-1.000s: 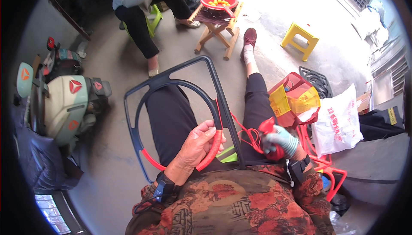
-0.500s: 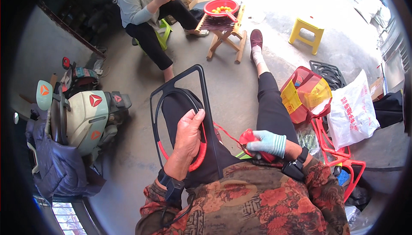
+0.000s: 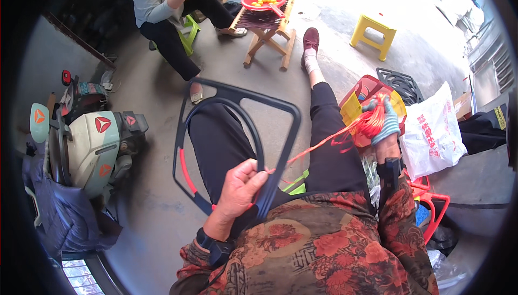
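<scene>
- Visibly, the left hand's (image 3: 240, 190) fingers were clamped on the black ringed frame (image 3: 245, 90), tilted above the left thigh (image 3: 213, 133).
- The gloved right hand's (image 3: 390, 123) fingers gripped a red cord bundle (image 3: 371, 121) before a red-and-yellow bag (image 3: 352, 106).
- One strand (image 3: 318, 146) stretched between both hands.

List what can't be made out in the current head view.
- Part of the black plastic frame's ring: head view, hidden behind the bare left hand.
- Palm of the grey-gloved right hand: head view, covered by the loose red cord bundle.
- Top of the seated person in light grey: head view, cut off by the upper edge.
- Contents of the white plastic bag: head view, hidden by its sides.
</scene>
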`<action>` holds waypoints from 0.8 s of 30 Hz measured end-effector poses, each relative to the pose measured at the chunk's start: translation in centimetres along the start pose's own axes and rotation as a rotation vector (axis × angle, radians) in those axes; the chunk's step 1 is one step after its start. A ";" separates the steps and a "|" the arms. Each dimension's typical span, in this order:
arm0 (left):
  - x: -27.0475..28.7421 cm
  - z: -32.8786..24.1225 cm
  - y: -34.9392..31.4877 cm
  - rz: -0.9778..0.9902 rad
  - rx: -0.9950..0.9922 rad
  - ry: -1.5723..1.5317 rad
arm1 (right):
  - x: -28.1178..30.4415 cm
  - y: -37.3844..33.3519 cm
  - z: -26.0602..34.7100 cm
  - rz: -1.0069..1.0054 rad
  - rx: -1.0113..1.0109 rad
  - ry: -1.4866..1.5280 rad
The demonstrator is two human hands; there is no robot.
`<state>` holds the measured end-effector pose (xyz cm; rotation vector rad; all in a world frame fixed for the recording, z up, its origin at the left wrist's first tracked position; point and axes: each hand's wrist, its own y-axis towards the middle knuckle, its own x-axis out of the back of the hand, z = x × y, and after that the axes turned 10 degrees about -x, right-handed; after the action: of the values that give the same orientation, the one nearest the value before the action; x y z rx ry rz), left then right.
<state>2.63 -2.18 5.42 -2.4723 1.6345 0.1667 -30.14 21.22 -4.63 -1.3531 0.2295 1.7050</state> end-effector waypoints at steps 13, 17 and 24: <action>-0.3 -0.6 1.2 -0.094 -0.110 0.265 | -8.7 -0.7 -9.4 -0.008 0.284 -1.553; -0.4 -0.2 1.2 -0.087 0.044 0.017 | -11.6 -0.6 -14.4 -0.024 0.314 -1.356; -0.8 1.3 1.9 0.031 0.111 -0.107 | -13.6 -3.0 -18.3 0.197 -0.827 -0.315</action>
<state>0.57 -1.96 4.09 -2.3163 1.5942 0.2032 -15.94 4.05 1.10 -1.6251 -0.6074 2.2712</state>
